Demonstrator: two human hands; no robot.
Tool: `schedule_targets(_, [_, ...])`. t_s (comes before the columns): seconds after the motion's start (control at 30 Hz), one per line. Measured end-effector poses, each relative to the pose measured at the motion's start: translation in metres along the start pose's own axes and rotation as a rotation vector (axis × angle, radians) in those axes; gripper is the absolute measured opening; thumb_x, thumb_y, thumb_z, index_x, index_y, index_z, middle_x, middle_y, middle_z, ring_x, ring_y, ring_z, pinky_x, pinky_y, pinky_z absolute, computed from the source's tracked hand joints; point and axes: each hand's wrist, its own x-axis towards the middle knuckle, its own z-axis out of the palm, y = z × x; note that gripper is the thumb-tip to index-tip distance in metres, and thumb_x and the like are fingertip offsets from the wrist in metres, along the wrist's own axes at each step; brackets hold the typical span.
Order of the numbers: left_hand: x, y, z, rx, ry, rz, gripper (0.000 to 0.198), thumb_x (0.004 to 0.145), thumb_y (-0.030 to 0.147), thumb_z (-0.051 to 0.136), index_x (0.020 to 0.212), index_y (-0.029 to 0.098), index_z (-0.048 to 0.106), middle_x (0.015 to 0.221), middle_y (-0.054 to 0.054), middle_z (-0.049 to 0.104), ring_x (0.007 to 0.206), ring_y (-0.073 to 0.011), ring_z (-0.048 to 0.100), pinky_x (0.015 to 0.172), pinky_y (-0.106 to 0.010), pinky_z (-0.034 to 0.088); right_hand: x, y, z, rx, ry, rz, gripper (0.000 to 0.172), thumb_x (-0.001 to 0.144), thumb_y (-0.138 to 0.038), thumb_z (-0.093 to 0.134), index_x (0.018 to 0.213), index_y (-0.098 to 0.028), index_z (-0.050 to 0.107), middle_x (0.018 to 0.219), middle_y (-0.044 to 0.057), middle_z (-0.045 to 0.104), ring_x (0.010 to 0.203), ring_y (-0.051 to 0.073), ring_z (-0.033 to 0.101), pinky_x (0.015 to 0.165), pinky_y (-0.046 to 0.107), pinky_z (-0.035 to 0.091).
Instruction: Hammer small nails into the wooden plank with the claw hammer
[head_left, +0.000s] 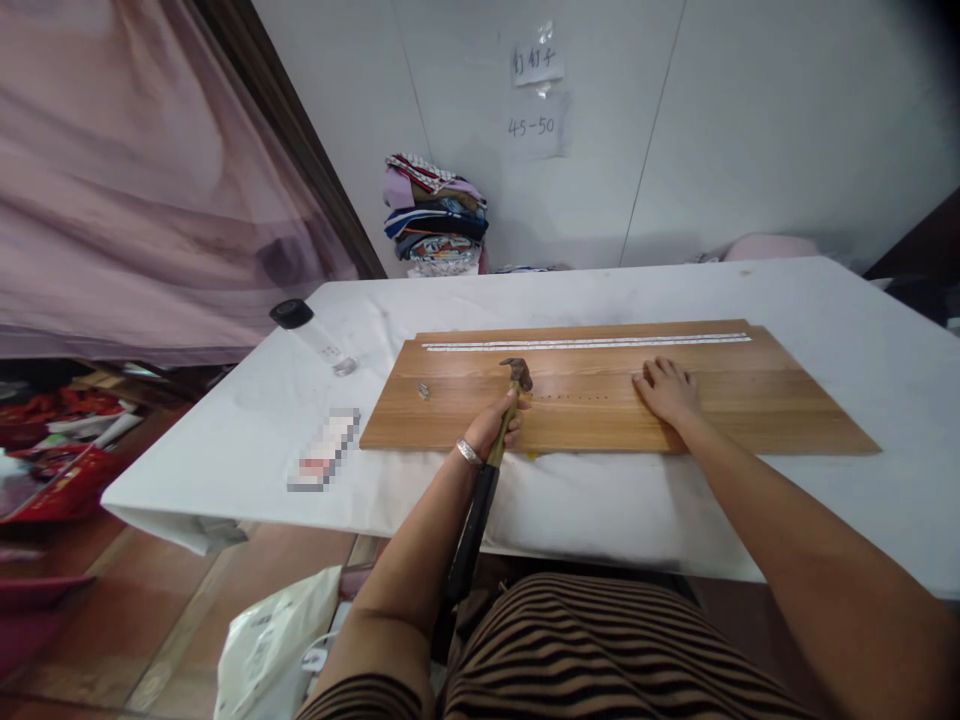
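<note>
My left hand point(493, 425) is wrapped round the upper handle of a claw hammer point(516, 374), just below its rusty head. The hammer's black grip points down toward my body. Beneath it lies a wide wooden board point(780, 415), on which a row of small dark dots point(577, 397), nails or holes, runs to the right of the hammer head. My right hand point(670, 391) rests on the board beyond the row's right end, fingers apart and holding nothing. A few small metal pieces point(424, 391), perhaps nails, lie near the board's left end.
Two white strips point(585, 343) run along the board's far side. On the white-covered table point(217, 430), a clear bottle with a black lid point(311, 335) lies at the left, above a pixelated flat item point(325, 450). Folded clothes point(436, 215) are stacked by the wall.
</note>
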Motion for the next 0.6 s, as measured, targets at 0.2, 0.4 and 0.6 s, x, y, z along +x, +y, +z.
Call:
schedule_targets(0.2, [0.0024,-0.0024,-0.0009,0.001,0.011,-0.004,0.043,0.104,0.060,0.056,0.092,0.019,0.058,0.055,0.011,0.037,0.032,-0.0058,0.030,0.035,-0.018,0.019,-0.0012,-0.0010,-0.0011,0.002,0.002,0.000,0.050,0.106,-0.047,0.033,0.131,-0.021,0.067,0.152,0.019,0.061,0.145,0.036,0.047,0.116,0.059,0.036])
schedule_targets(0.4, [0.0033,-0.0025,-0.0019,-0.009,-0.009,0.005,0.040,0.107,0.056,0.050,0.094,0.019,0.058,0.056,0.010,0.037,0.032,-0.0063,0.030,0.035,-0.019,0.021,-0.0008,0.0005,0.0000,0.001,0.008,-0.002,0.050,0.107,-0.047,0.033,0.133,-0.022,0.067,0.153,0.019,0.060,0.144,0.036,0.047,0.115,0.058,0.037])
schedule_targets(0.6, [0.0023,-0.0024,0.0000,0.001,0.024,-0.007,0.040,0.109,0.051,0.045,0.092,0.018,0.059,0.056,0.009,0.037,0.032,-0.0062,0.030,0.036,-0.019,0.019,-0.0006,-0.0005,-0.0017,0.004,-0.007,0.003,0.050,0.106,-0.047,0.032,0.131,-0.021,0.067,0.153,0.019,0.060,0.146,0.036,0.046,0.116,0.058,0.037])
